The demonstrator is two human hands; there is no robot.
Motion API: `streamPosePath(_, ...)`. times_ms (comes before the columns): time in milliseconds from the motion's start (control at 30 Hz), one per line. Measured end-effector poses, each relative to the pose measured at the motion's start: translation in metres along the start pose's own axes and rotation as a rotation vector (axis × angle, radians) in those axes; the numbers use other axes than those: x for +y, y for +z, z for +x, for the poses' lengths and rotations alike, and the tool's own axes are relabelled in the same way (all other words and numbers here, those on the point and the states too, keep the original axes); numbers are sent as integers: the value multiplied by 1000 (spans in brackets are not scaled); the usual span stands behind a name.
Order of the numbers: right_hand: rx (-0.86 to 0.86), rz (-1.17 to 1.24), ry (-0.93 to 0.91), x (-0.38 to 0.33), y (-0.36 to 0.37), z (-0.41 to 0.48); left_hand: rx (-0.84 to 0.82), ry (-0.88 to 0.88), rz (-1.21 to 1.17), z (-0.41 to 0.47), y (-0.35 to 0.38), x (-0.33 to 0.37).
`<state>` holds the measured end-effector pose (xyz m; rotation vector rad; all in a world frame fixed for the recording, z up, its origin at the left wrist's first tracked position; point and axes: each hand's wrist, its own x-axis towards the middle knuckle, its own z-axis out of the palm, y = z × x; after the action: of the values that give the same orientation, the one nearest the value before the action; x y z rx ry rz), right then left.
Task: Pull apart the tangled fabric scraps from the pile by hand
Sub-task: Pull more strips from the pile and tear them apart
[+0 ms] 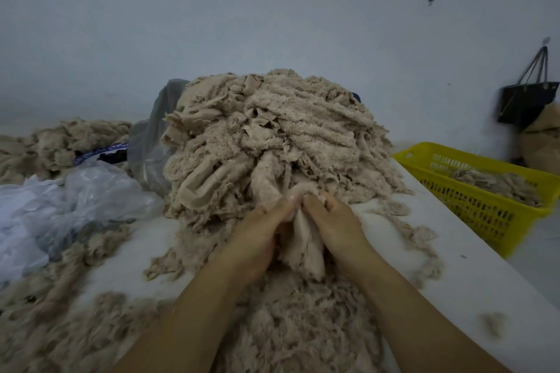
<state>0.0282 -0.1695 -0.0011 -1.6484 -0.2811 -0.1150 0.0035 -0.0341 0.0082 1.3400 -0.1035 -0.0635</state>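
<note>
Left hand (pixel 257 239) and right hand (pixel 336 221) both grip one beige scrap (pixel 304 239) at the near foot of the pile (pixel 272 136).
My hands sit side by side, thumbs almost touching, fingers curled tight round the scrap; it hangs down between them and its upper end meets the pile. The pile sits on the white bench (pixel 454 251). Shredded fluff (pixel 303 327) lies on my side of the pile, clear plastic bags (pixel 75 200) to its left, and a yellow basket (pixel 485 209) with more scraps to its right.
</note>
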Motion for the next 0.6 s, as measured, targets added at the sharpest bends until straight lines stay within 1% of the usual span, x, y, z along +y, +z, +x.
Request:
streamPosePath(67, 1, -83, -28, 0, 1, -2, 201, 26, 17, 2, 2, 0)
streamPosePath(133, -8, -185, -43, -1, -2, 0, 409, 48, -83, 6, -3, 6)
streamPosePath(167, -28, -254, -67, 0, -2, 0, 469, 23, -159, 8, -5, 10)
streamPosePath(233, -48, -320, -95, 1, 1, -1, 515, -68, -270, 8, -3, 17)
streamPosePath(300, 19, -363, -90, 0, 2, 2, 479, -135, -288, 4, -2, 22)
streamPosePath(333, 99, -381, -72, -2, -3, 5, 419, -159, -314, 2, -3, 24)
streamPosePath(367, 204, -402, -23, -1, -13, 10, 321, -178, -371, -1, -6, 25)
streamPosePath(400, 332, -391, 67, 1, -29, 15, 210, -195, -447, -4, -10, 27)
streamPosePath(433, 464, -344, 148, 3, -47, 18, 120, -199, -523, -7, -14, 30)
streamPosePath(467, 567, -283, 202, 5, -63, 19, 84, -185, -593, -6, -20, 31)
streamPosePath(500, 611, -256, 210, 9, -72, 19, 98, -163, -646, -3, -25, 31)
streamPosePath(533, 598, -279, 186, 13, -72, 19, 130, -150, -680, -1, -27, 31)
streamPosePath(600, 454, -369, 96, 18, -58, 18, 128, -145, -674, 0, -27, 30)
